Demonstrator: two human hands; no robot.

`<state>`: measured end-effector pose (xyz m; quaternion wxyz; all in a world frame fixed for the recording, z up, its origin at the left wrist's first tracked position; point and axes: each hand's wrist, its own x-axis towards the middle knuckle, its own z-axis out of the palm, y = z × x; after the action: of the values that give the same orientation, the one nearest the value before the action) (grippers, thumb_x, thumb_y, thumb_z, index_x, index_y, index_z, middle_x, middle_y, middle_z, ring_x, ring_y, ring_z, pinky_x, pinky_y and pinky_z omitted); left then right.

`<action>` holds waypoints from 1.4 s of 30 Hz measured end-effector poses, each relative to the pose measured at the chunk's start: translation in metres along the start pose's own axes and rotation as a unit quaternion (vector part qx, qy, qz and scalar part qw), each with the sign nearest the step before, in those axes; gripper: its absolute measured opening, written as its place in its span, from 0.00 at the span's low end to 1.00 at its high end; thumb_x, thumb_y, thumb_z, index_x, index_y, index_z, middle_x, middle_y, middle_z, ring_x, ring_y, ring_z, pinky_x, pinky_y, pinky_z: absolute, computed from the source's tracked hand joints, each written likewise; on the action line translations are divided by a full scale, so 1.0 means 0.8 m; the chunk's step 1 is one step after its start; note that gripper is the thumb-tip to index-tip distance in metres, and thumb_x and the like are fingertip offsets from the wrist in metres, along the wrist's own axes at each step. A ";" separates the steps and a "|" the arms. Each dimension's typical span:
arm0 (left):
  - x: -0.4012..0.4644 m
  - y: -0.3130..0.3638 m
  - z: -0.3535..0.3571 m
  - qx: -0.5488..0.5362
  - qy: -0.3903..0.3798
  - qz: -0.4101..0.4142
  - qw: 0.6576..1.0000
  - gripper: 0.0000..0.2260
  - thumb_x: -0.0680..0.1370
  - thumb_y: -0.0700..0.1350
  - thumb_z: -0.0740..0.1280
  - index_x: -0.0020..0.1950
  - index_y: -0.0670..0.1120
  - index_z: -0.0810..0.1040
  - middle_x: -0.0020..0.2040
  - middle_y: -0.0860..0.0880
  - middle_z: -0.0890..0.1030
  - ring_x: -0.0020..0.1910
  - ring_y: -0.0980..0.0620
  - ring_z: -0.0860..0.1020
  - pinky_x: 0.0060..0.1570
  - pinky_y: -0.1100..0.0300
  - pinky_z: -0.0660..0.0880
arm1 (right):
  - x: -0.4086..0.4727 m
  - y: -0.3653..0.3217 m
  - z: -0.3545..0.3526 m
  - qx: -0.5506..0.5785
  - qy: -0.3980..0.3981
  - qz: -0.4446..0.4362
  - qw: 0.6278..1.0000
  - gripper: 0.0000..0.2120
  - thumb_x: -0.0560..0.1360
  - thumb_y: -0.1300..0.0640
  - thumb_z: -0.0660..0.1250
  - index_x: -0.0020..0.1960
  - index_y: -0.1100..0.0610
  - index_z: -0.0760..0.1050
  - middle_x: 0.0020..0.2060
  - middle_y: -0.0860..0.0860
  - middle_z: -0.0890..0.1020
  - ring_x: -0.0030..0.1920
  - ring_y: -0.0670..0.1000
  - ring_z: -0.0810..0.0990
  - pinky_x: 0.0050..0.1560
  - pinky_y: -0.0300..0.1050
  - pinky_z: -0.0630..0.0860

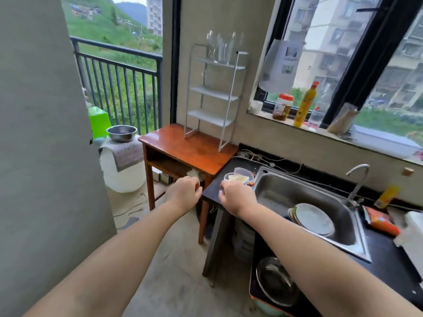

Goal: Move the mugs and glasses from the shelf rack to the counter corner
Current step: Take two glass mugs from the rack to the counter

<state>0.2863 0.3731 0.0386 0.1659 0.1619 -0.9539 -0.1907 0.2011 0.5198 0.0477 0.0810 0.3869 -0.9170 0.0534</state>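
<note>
A white wire shelf rack stands on a small wooden table. Several clear glasses stand on its top shelf, and another faint clear glass shows just below; the lower shelves look bare. No mug is visible. My left hand hovers in front of the table's edge, fingers loosely curled and holding nothing. My right hand is over the black counter corner with its fingers curled down. What lies under those fingers is hidden.
Clear plastic containers sit on the counter just beyond my right hand. A steel sink with plates lies to the right. Bottles and a jar line the windowsill. A metal bowl sits on a white drum at left.
</note>
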 end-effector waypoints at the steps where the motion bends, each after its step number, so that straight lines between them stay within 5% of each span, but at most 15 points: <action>1: 0.020 -0.011 -0.003 -0.002 0.002 -0.006 1.000 0.10 0.79 0.49 0.60 0.51 0.46 0.77 0.48 0.47 0.79 0.48 0.47 0.77 0.41 0.55 0.74 | 0.028 0.003 0.001 -0.010 -0.003 -0.004 1.000 0.15 0.79 0.51 0.55 0.57 0.59 0.73 0.52 0.58 0.80 0.51 0.60 0.79 0.43 0.50 0.73; 12: 0.300 -0.183 -0.008 0.002 0.027 0.013 1.000 0.09 0.78 0.49 0.60 0.49 0.45 0.77 0.47 0.46 0.80 0.47 0.46 0.77 0.39 0.57 0.69 | 0.341 -0.019 0.060 0.020 0.047 0.034 0.998 0.14 0.79 0.51 0.54 0.58 0.57 0.72 0.52 0.57 0.80 0.52 0.60 0.79 0.46 0.50 0.72; 17: 0.429 -0.228 -0.023 -0.002 0.022 0.071 0.997 0.09 0.78 0.48 0.61 0.51 0.45 0.78 0.46 0.47 0.79 0.46 0.47 0.77 0.45 0.53 0.77 | 0.457 -0.022 0.072 0.049 0.065 0.081 0.993 0.14 0.79 0.52 0.54 0.57 0.57 0.73 0.50 0.56 0.81 0.50 0.59 0.79 0.42 0.48 0.70; 25: 0.621 -0.239 0.007 -0.033 -0.002 0.115 0.993 0.10 0.78 0.48 0.60 0.51 0.45 0.78 0.50 0.47 0.80 0.51 0.46 0.77 0.46 0.56 0.73 | 0.601 0.031 0.067 0.055 0.094 0.121 0.987 0.14 0.79 0.52 0.55 0.57 0.56 0.74 0.51 0.55 0.81 0.51 0.57 0.79 0.45 0.47 0.73; 33: 0.798 -0.210 0.018 -0.133 0.011 0.110 0.985 0.09 0.77 0.46 0.61 0.52 0.44 0.77 0.49 0.44 0.80 0.48 0.43 0.77 0.46 0.54 0.74 | 0.747 0.093 -0.007 0.113 0.230 0.106 0.961 0.11 0.78 0.56 0.58 0.54 0.59 0.77 0.46 0.55 0.83 0.47 0.57 0.80 0.42 0.46 0.74; 40: 0.914 -0.183 0.014 -0.310 0.019 0.062 0.948 0.06 0.78 0.41 0.60 0.46 0.46 0.76 0.40 0.47 0.76 0.38 0.48 0.73 0.42 0.57 0.70 | 0.826 0.133 -0.073 0.178 0.420 0.097 0.884 0.11 0.78 0.63 0.60 0.56 0.63 0.77 0.51 0.59 0.81 0.48 0.56 0.80 0.49 0.50 0.77; 42: 0.944 -0.177 0.017 -0.346 0.015 0.037 0.937 0.09 0.78 0.40 0.59 0.55 0.45 0.76 0.46 0.44 0.78 0.44 0.45 0.75 0.45 0.58 0.68 | 0.841 0.142 -0.084 0.169 0.489 0.101 0.850 0.12 0.77 0.64 0.61 0.60 0.65 0.74 0.54 0.61 0.77 0.50 0.57 0.78 0.51 0.54 0.79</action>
<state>-0.3578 -0.0277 0.1598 0.2328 0.0615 -0.8318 -0.5002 -0.3355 0.1379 0.2377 0.4462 0.2240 -0.7696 0.3981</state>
